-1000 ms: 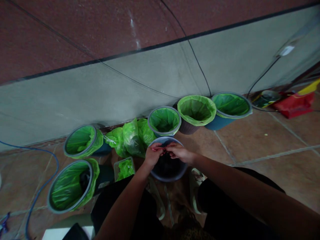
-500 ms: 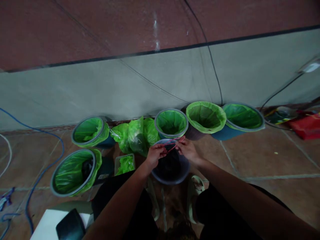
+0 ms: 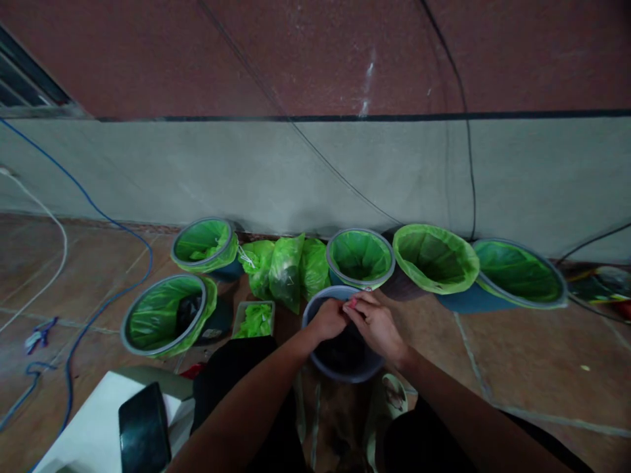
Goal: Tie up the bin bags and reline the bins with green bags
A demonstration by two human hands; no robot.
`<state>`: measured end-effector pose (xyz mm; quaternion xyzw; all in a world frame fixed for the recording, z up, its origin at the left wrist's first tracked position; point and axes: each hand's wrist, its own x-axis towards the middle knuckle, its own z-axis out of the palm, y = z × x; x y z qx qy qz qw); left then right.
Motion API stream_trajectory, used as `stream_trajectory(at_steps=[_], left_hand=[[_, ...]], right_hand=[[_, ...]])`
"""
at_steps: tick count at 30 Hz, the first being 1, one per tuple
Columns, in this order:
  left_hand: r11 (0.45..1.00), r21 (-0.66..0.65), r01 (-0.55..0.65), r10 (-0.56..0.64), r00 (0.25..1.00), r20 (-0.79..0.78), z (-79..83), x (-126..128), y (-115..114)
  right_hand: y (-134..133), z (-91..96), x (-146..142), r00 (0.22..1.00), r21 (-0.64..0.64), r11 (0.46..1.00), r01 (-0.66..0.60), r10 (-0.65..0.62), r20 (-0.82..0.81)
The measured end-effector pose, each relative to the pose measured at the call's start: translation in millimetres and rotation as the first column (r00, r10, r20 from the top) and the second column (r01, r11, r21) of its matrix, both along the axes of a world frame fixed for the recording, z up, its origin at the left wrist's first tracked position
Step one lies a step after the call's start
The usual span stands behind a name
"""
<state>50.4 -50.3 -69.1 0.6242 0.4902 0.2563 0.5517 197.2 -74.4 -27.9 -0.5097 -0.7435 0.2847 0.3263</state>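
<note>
My left hand [image 3: 329, 320] and my right hand [image 3: 378, 326] meet over a grey-rimmed bin [image 3: 340, 377] between my feet. Both are closed, fingertips pinched together at a thin red string [image 3: 351, 303], of which only a small bit shows now. Dark material [image 3: 345, 351], perhaps a black bag, fills the inside of this bin; my hands hide part of it. Just behind stands a bin with a green liner [image 3: 361, 255]. To the left of my hands lie several green plastic bags [image 3: 286, 266] against the wall.
More green-lined bins stand at right [image 3: 436, 259] and left [image 3: 162, 315]. A small tub of green plastic [image 3: 256, 320] sits left of my knee. Lower left, a phone [image 3: 144, 430] lies on a white box [image 3: 83, 427]. A blue hose [image 3: 108, 302] crosses the floor.
The hands have come together; the red string, stretched in loops between them before, is now mostly hidden in the fingers. The view has turned slightly left.
</note>
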Motion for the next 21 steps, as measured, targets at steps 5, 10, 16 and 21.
stream_trajectory(at_steps=[5, 10, 16, 21], left_hand=[[0.989, 0.009, 0.146, -0.146, 0.989, 0.004, 8.2, 0.1, -1.0], [0.967, 0.01, 0.254, -0.254, 0.967, 0.038, 6.6, 0.1, -2.2], [0.997, -0.076, -0.013, 0.013, 1.0, 0.0, 0.8, -0.9, 1.1], [0.917, -0.324, -0.231, 0.287, 0.948, 0.138, 6.6, -3.8, 3.7]], right_hand=[[6.2, -8.5, 5.8, 0.996, -0.079, 0.995, 0.064, -0.068, -0.05], [10.4, -18.4, 13.2, 0.985, -0.259, 0.951, 0.167, -0.172, 0.002], [10.0, -21.2, 9.8, 0.993, -0.404, 0.908, 0.109, -0.113, 0.014], [11.6, -18.5, 13.5, 0.997, -0.394, 0.917, 0.065, -0.041, 0.067]])
